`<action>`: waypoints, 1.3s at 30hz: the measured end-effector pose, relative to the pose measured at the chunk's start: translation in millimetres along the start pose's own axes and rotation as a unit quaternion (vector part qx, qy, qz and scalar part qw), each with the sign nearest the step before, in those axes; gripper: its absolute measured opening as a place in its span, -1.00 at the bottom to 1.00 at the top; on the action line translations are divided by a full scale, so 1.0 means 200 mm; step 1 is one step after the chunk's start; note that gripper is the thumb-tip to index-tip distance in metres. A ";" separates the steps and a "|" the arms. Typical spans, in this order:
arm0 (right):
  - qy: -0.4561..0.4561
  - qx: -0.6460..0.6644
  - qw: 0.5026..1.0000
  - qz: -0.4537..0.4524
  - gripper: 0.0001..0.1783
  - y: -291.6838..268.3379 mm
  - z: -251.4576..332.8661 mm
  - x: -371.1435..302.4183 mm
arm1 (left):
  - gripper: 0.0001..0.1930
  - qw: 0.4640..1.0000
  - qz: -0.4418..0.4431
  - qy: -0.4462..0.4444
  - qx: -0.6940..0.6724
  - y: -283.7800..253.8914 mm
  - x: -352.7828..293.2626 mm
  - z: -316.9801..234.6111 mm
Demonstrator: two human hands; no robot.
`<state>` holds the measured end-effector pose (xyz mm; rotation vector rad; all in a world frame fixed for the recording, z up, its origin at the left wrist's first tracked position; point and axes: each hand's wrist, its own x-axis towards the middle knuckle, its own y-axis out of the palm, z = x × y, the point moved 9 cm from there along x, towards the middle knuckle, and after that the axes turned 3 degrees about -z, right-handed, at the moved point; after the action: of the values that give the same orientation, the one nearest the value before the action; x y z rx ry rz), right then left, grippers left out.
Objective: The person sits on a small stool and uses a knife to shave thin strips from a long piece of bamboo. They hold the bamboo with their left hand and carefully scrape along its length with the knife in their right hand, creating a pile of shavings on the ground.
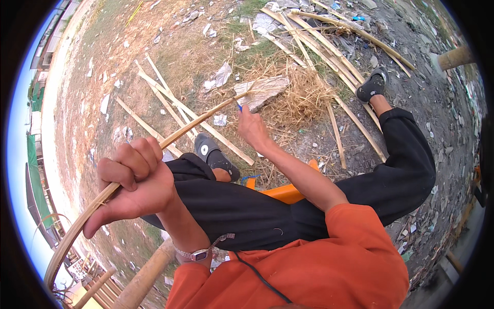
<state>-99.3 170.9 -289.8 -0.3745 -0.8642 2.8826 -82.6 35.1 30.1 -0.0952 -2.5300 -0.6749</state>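
Note:
My left hand (pixel 135 179) is closed round a long split bamboo strip (pixel 198 121), its thumb stretched along it. The strip slants from the lower left up to the middle, where its frayed far end lies over a flat pale slab (pixel 266 91). My right hand (pixel 252 130) is closed just below that end, on a small tool with a blue part (pixel 240 107) showing at the fingers. The rest of the tool is hidden or too small to make out. Loose bamboo shavings (pixel 309 100) are heaped beside the slab.
Several bamboo strips (pixel 329 54) lie at the upper right, and more strips (pixel 170 100) lie left of the slab. An orange seat (pixel 285 194) shows between my legs. Thick bamboo poles (pixel 146 275) stand at the lower left. Litter and paper scraps (pixel 223 74) dot the ground.

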 end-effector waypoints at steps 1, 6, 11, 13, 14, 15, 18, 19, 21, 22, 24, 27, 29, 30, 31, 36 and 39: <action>-0.005 -0.002 1.000 0.011 -0.76 0.02 0.00 0.01 | -0.24 1.000 0.008 0.000 -0.003 0.00 0.00 0.00; -0.012 -0.044 0.998 0.034 -0.78 0.05 -0.03 0.05 | -0.24 1.000 -0.005 0.006 0.012 -0.02 0.00 0.00; 0.028 -0.131 0.991 0.016 -0.78 0.15 -0.39 0.20 | -0.24 1.000 0.030 -0.006 -0.004 0.05 0.01 0.01; 0.047 -0.121 0.991 0.005 -0.74 0.13 -0.48 0.24 | -0.25 0.999 0.048 0.000 0.006 0.08 -0.01 0.03; 0.058 -0.102 0.993 -0.011 -0.70 0.12 -0.50 0.25 | -0.25 0.999 0.036 0.008 0.009 0.06 0.02 0.03; 0.072 -0.088 0.993 -0.013 -0.65 0.13 -0.54 0.21 | -0.25 1.000 0.013 0.009 0.018 0.02 0.02 0.03; 0.036 0.003 0.999 0.000 -0.59 0.05 -0.23 0.11 | -0.26 0.998 -0.046 0.024 0.029 -0.14 0.02 -0.07; 0.005 0.021 1.000 0.003 -0.56 0.03 -0.15 0.09 | -0.26 1.000 -0.012 0.014 0.012 -0.12 0.02 -0.07; -0.059 0.061 0.996 0.005 -0.49 -0.03 -0.02 0.08 | -0.27 0.998 0.062 -0.003 -0.023 -0.07 0.03 -0.04; -0.059 0.069 0.996 0.020 -0.47 -0.03 0.01 0.08 | -0.25 0.995 0.089 0.014 -0.034 -0.04 0.04 -0.04; -0.038 0.087 0.995 0.018 -0.46 -0.02 -0.01 0.07 | -0.25 0.989 0.141 0.021 -0.033 0.01 0.05 -0.03; -0.009 0.062 0.998 0.008 -0.45 -0.01 -0.08 0.05 | -0.26 0.980 0.194 0.030 -0.034 0.06 0.03 -0.04; -0.004 0.056 0.998 0.010 -0.44 0.00 -0.11 0.05 | -0.26 0.979 0.200 0.036 -0.034 0.08 0.02 -0.04; -0.005 0.068 0.998 0.018 -0.43 -0.02 -0.07 0.04 | -0.25 0.980 0.192 0.037 -0.032 0.07 0.02 -0.04; -0.006 0.080 0.996 0.025 -0.42 -0.02 -0.04 0.03 | -0.25 0.982 0.184 0.039 -0.031 0.07 0.02 -0.04; 0.084 -0.012 0.996 0.013 -0.40 0.07 -0.25 0.05 | -0.26 0.976 0.210 0.037 -0.035 0.11 0.02 -0.04; 0.089 -0.054 0.994 0.006 -0.40 0.07 -0.41 0.09 | -0.27 0.978 0.205 0.032 -0.027 0.15 -0.01 -0.02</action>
<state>-95.0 205.4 -367.2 -0.6391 -0.9918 2.7655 -73.3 60.7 45.2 -0.5878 -2.3260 -0.5650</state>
